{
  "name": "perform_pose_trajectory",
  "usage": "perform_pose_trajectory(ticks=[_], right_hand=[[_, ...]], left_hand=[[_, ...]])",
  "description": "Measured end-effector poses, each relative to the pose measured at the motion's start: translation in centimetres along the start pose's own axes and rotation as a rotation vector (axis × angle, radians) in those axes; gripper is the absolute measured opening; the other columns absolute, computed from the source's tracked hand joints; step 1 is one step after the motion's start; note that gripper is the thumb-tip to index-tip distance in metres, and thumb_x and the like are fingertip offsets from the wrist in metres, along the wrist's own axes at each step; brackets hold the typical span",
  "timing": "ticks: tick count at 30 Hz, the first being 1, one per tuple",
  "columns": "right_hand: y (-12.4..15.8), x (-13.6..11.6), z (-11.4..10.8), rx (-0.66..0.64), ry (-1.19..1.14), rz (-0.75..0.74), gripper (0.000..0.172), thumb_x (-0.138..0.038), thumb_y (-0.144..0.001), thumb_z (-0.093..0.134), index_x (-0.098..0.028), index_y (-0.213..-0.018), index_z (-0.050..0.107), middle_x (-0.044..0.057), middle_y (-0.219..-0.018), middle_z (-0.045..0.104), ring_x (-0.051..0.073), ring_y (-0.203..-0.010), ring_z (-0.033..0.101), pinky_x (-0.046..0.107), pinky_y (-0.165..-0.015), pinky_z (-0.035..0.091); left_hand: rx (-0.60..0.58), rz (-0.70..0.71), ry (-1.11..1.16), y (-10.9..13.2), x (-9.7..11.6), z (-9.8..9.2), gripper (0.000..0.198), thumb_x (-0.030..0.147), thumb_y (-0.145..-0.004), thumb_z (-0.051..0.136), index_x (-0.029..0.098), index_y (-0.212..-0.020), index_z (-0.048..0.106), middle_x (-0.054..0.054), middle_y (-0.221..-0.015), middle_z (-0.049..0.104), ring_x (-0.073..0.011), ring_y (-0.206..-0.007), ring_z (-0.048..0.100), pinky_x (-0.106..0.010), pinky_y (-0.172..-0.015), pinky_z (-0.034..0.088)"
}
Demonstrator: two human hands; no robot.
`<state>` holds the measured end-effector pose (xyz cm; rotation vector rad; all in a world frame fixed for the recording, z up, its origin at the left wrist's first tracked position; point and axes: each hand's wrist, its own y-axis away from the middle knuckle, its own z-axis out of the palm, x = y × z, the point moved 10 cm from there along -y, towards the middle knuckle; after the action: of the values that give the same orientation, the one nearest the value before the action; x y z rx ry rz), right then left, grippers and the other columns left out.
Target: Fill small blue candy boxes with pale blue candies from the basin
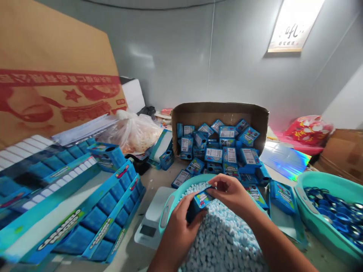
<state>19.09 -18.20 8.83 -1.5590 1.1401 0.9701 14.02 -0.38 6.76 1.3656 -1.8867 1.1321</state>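
Note:
My left hand [177, 230] grips a small blue candy box [200, 202] from below and the side. My right hand [231, 194] pinches the top flap of the same box with fingers curled. Both hands hover over a teal basin [170, 206] heaped with small pale blue-white tablets [224, 241]. Behind them an open cardboard carton [219, 111] lies on its side, spilling several identical blue boxes [224, 153] onto the table.
Blue display trays [93, 219] filled with boxes lie at left, below a large brown carton [53, 79]. A white scale [153, 221] sits under the basin. A second teal basin [334, 211] with blue round caps is at right. A plastic bag [136, 132] lies behind.

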Motion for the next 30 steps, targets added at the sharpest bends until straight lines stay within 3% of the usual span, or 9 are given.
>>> perform_pose_trajectory(ticks=[4, 8, 10, 12, 15, 19, 22, 26, 30], right_hand=[[-0.4, 1.1, 0.0, 0.045, -0.093, 0.069, 0.051, -0.056, -0.077, 0.072, -0.017, -0.109, 0.066, 0.003, -0.091, 0.059, 0.016, -0.072, 0.054, 0.027, -0.06, 0.041], [-0.7, 1.5, -0.5, 0.08, 0.058, 0.025, 0.046, -0.06, -0.094, 0.048, -0.018, -0.107, 0.063, 0.005, -0.093, 0.062, 0.021, -0.082, 0.059, 0.033, -0.071, 0.045], [-0.6, 1.5, 0.9, -0.036, 0.242, -0.021, 0.037, -0.05, -0.098, 0.046, -0.019, -0.102, 0.064, 0.006, -0.095, 0.064, 0.022, -0.086, 0.059, 0.034, -0.076, 0.046], [0.1, 1.4, 3.4, -0.255, 0.393, -0.092, 0.028, -0.041, -0.098, 0.052, -0.02, -0.105, 0.068, 0.006, -0.103, 0.065, 0.022, -0.093, 0.061, 0.035, -0.082, 0.046], [1.7, 0.9, 6.3, -0.515, 0.491, -0.211, 0.024, -0.036, -0.089, 0.074, -0.024, -0.11, 0.074, 0.004, -0.112, 0.066, 0.023, -0.102, 0.062, 0.035, -0.092, 0.045], [2.1, 0.6, 6.7, -0.621, 0.454, -0.179, 0.03, -0.032, -0.079, 0.086, -0.024, -0.106, 0.076, 0.002, -0.108, 0.068, 0.021, -0.098, 0.063, 0.031, -0.088, 0.047], [2.0, 0.6, 6.5, -0.642, 0.468, -0.13, 0.021, -0.019, -0.079, 0.083, -0.025, -0.098, 0.077, -0.001, -0.098, 0.069, 0.017, -0.09, 0.063, 0.028, -0.08, 0.046], [1.7, 0.9, 5.8, -0.61, 0.479, -0.082, 0.015, -0.015, -0.086, 0.069, -0.026, -0.093, 0.078, -0.003, -0.09, 0.071, 0.014, -0.081, 0.064, 0.026, -0.073, 0.046], [0.9, 1.9, 3.8, -0.466, 0.509, -0.006, 0.013, -0.031, -0.089, 0.065, -0.026, -0.093, 0.077, -0.002, -0.092, 0.072, 0.015, -0.077, 0.065, 0.027, -0.071, 0.05]], left_hand=[[0.058, 0.06, 0.011, 0.4, 1.0, -0.5, 0.036, 0.039, -0.094, 0.065, 0.027, -0.129, 0.062, -0.004, -0.121, 0.066, -0.0222, -0.112, 0.063, -0.032, -0.096, 0.057], [0.311, 0.19, -0.062, 1.5, 2.4, -4.6, 0.04, 0.04, -0.097, 0.065, 0.022, -0.131, 0.06, -0.007, -0.124, 0.065, -0.023, -0.112, 0.064, -0.033, -0.1, 0.054], [0.466, 0.17, -0.109, 1.9, 2.0, -7.9, 0.043, 0.044, -0.095, 0.068, 0.021, -0.13, 0.06, -0.008, -0.122, 0.066, -0.0242, -0.111, 0.065, -0.035, -0.101, 0.053], [0.559, 0.105, -0.117, 2.0, 0.7, -10.9, 0.048, 0.05, -0.091, 0.071, 0.019, -0.127, 0.061, -0.009, -0.119, 0.067, -0.026, -0.109, 0.066, -0.038, -0.102, 0.053], [0.58, 0.013, -0.001, 1.4, -2.7, -13.3, 0.058, 0.057, -0.085, 0.073, 0.015, -0.123, 0.06, -0.011, -0.116, 0.068, -0.0286, -0.107, 0.066, -0.042, -0.103, 0.053], [0.501, -0.162, 0.191, 1.3, -9.2, -12.1, 0.067, 0.064, -0.077, 0.075, 0.014, -0.117, 0.057, -0.015, -0.113, 0.068, -0.0317, -0.108, 0.066, -0.045, -0.099, 0.056], [0.375, -0.229, 0.227, 2.4, -12.7, -9.7, 0.08, 0.063, -0.076, 0.075, 0.014, -0.133, 0.048, -0.018, -0.127, 0.061, -0.0323, -0.118, 0.061, -0.049, -0.106, 0.051], [0.362, -0.243, 0.141, 6.5, -14.2, -9.7, 0.086, 0.059, -0.083, 0.073, 0.02, -0.149, 0.035, -0.016, -0.15, 0.043, -0.0302, -0.138, 0.044, -0.048, -0.117, 0.04], [0.446, -0.249, -0.065, 12.6, -13.0, -12.6, 0.052, 0.052, -0.094, 0.064, 0.021, -0.135, 0.055, -0.011, -0.134, 0.06, -0.0268, -0.12, 0.06, -0.039, -0.104, 0.053]])
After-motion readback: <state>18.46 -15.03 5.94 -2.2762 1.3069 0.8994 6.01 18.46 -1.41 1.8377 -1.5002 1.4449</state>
